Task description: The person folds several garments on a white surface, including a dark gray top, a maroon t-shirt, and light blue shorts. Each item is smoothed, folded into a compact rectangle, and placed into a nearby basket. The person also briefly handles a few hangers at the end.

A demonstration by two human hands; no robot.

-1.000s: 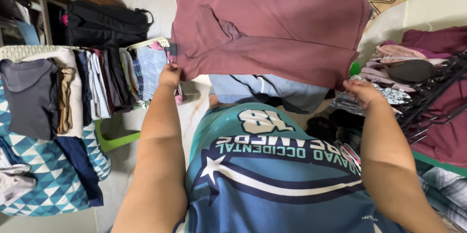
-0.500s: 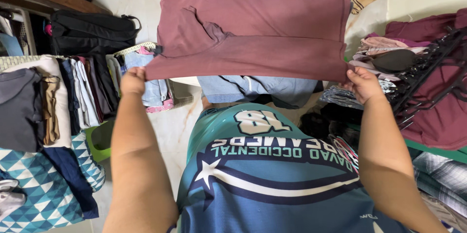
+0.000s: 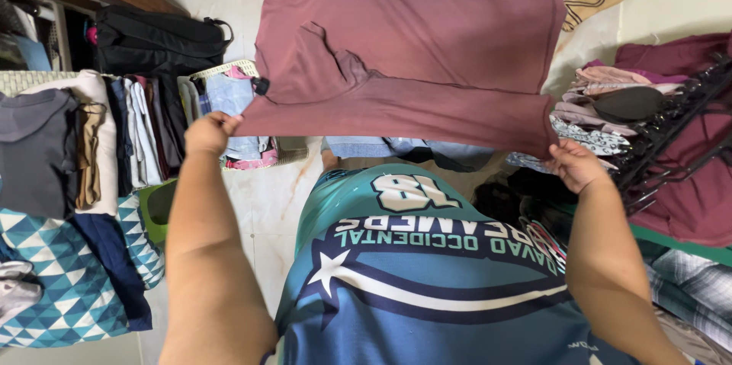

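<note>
Out in front of my chest I hold a dusty-rose long-sleeved knit shirt (image 3: 427, 45) spread wide, my left hand (image 3: 207, 133) pinching its lower left corner and my right hand (image 3: 573, 165) gripping the lower right corner, hands well apart. Folded clothes (image 3: 114, 136) stand at left; black hangers (image 3: 671, 136) lie at right.

Folded clothes (image 3: 91, 144) left, black hangers (image 3: 671, 136) right; bare floor (image 3: 267, 197) between.
</note>
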